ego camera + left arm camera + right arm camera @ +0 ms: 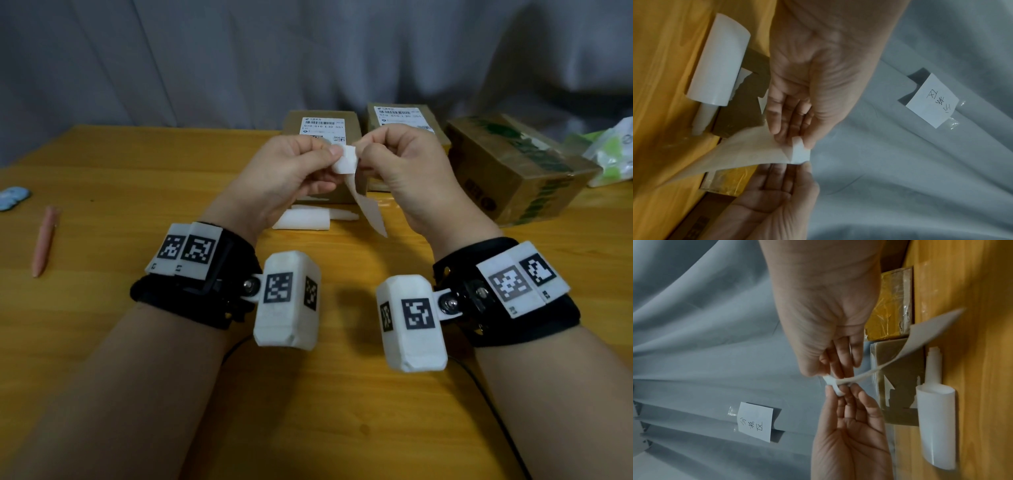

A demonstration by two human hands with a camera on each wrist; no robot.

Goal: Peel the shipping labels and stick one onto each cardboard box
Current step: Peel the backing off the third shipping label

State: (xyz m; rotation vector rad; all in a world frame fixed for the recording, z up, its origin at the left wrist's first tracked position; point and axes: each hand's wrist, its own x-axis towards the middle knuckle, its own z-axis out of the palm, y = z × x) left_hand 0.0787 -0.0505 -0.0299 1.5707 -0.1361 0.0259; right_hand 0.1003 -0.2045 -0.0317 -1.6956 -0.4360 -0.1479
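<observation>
Grey curtain [920,162], handwritten note [932,100] wrist-only

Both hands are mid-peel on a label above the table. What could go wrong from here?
1. The left hand and right hand pinch one small corner of the label; it could tear or fold onto itself.
2. The hanging strip might stick to the already labelled box instead of the unlabelled box.
</observation>
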